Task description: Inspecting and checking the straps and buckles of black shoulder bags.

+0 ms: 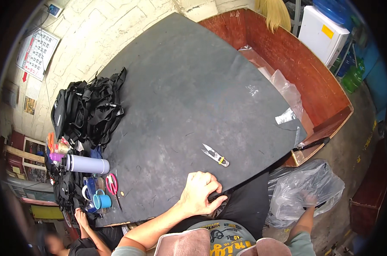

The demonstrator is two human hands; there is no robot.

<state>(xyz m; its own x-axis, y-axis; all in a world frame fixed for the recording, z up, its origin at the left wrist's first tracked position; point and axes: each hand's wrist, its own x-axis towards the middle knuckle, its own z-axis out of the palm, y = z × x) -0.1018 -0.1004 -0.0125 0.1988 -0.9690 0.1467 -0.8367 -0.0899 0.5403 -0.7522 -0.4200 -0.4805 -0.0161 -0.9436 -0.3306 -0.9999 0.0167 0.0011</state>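
Observation:
My left hand (201, 192) rests at the near edge of the dark table (180, 98), fingers loosely bent and thumb spread apart, with nothing in its grasp. Just beyond it lies a pair of thread snips (215, 155) with a yellow band, blades pointing away to the left. At the lower right my right hand (310, 199) reaches into a large clear plastic bag (293, 192) beside the table. The plastic veils its fingers, so I cannot make out their grip. Something black shows next to that hand.
Black strapped bags (91, 109) are piled at the table's left. Near them are a lavender bottle (87, 164), a blue mug (102, 200) and pink-handled scissors (112, 184). Another person's hand (81, 217) touches the near-left edge. A reddish wooden bin (287, 51) borders the right.

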